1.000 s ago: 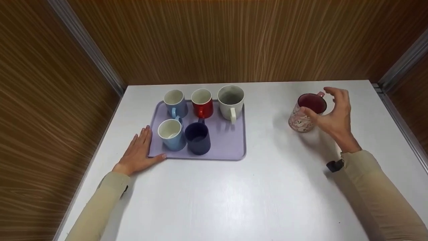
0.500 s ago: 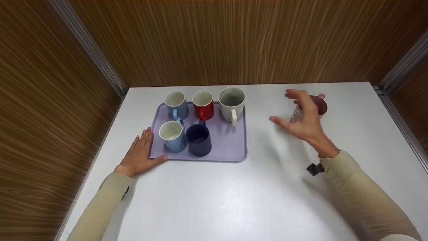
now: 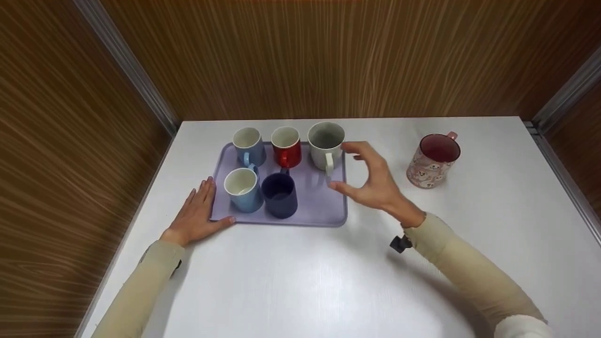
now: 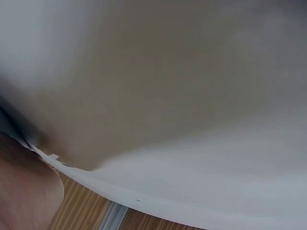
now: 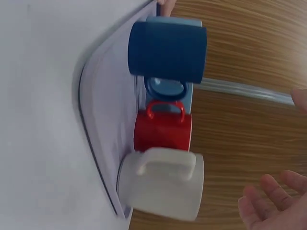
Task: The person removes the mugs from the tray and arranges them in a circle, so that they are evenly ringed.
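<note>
My left hand [image 3: 193, 219] lies flat at the left front corner of a lavender tray [image 3: 320, 209], its thumb along the front edge. Beside the tray's right edge, my right hand [image 3: 372, 184] holds nothing; thumb and fingers are spread in a wide curve. Its fingertips are right by the rim of a large white mug [image 3: 321, 158], whose handle faces forward. Also on the tray stand a red mug [image 3: 292, 156], a navy mug [image 3: 282, 203], a light blue mug [image 3: 248, 201] and a blue mug [image 3: 256, 154]. The right wrist view shows the white mug's side [image 5: 160, 189] near my fingers [image 5: 276, 194].
A pink patterned mug [image 3: 427, 171] with a dark red inside stands apart on the white table [image 3: 281, 277], at the right. Wood-grain panels [image 3: 300, 56] enclose the back and sides.
My right hand has moved left from the pink patterned mug to the white mug, carrying nothing. The pink mug stays at the right. My left hand has kept its place on the tray corner.
</note>
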{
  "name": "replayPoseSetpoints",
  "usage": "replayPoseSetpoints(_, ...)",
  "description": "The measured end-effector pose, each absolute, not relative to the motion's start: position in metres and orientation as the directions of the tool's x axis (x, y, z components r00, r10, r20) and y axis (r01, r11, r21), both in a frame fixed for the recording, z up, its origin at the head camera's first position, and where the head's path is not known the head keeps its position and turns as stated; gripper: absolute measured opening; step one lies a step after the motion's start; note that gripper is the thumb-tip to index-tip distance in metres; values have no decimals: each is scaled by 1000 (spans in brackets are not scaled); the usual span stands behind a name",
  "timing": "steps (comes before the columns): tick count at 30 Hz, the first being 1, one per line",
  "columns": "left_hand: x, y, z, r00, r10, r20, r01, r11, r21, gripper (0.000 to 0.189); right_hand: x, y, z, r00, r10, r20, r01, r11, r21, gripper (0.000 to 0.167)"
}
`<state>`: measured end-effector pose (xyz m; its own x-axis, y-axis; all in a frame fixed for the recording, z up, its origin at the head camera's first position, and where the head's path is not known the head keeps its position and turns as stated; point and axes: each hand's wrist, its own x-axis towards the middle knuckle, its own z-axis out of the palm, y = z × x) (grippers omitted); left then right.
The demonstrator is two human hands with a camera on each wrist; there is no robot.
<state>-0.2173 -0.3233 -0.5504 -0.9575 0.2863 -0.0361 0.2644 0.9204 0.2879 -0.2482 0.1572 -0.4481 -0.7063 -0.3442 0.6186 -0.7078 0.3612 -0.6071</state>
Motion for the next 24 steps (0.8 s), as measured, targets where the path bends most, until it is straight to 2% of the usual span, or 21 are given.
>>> replayPoseSetpoints(10, -219, -323, -549, -958, 287, -23, 267, 917, 295, 124, -245, 113, -459, -670, -425, 608, -736, 275, -619, 84)
replayPoseSetpoints(16, -220, -323, -549, -958, 284, -30, 263, 920, 291, 124, -246, 90, -473, -701, -445, 557, -702, 294, -648, 84)
replayPoseSetpoints(24, -217, -323, -548, -960, 279, -32, 257, 918, 302, 125, -245, 64, -496, -772, -480, 416, -585, 283, -760, 88)
